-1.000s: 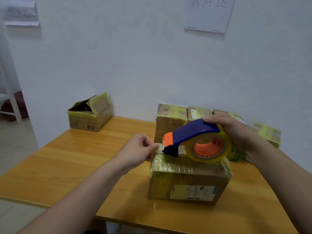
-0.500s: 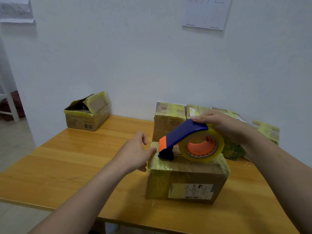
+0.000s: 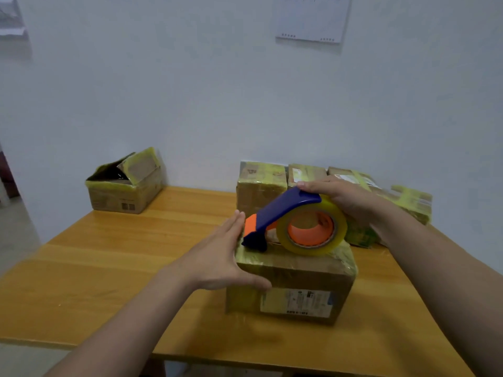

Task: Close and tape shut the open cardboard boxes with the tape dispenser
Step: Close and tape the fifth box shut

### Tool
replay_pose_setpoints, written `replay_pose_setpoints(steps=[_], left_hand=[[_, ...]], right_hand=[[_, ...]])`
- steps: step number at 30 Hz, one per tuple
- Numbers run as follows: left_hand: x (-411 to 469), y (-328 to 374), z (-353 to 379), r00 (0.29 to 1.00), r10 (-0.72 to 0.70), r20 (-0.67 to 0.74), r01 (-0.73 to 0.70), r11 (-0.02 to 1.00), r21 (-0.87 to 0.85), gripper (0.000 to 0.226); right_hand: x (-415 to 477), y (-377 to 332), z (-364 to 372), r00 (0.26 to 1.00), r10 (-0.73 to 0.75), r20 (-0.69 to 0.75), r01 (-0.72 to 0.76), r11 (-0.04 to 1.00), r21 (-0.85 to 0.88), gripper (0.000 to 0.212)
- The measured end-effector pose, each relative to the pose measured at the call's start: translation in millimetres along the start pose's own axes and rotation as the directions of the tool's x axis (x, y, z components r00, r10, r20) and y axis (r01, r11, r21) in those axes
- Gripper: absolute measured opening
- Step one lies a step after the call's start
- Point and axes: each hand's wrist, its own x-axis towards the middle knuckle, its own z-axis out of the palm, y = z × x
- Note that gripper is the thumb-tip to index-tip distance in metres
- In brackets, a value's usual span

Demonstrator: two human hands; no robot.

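Note:
A closed cardboard box (image 3: 296, 281) with yellowish tape and a shipping label on its front stands in the middle of the wooden table (image 3: 114, 268). On its top rests a blue and orange tape dispenser (image 3: 288, 221) carrying a roll of clear tape, its nose down at the box's left top edge. My right hand (image 3: 340, 195) grips the dispenser from above and behind. With straight fingers my left hand (image 3: 220, 257) presses flat against the box's left side, thumb on the front face.
An open box (image 3: 125, 186) with a raised flap sits at the table's far left corner by the wall. Several taped boxes (image 3: 261, 186) stand in a row behind the middle box, against the white wall. The table's front edge is near me.
My left hand let go of the tape end and opened flat against the box's left side. The dispenser came down onto the box top.

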Motion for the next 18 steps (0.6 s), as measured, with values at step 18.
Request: replay_pose_setpoints(steps=[18], left_hand=[[32,-9,-29,0.974,0.180,0.135,-0.202,0.963,0.177,0.118]], right_hand=[[-20,9,1,0.980,0.174,0.094,-0.197,0.910,0.364,0.050]])
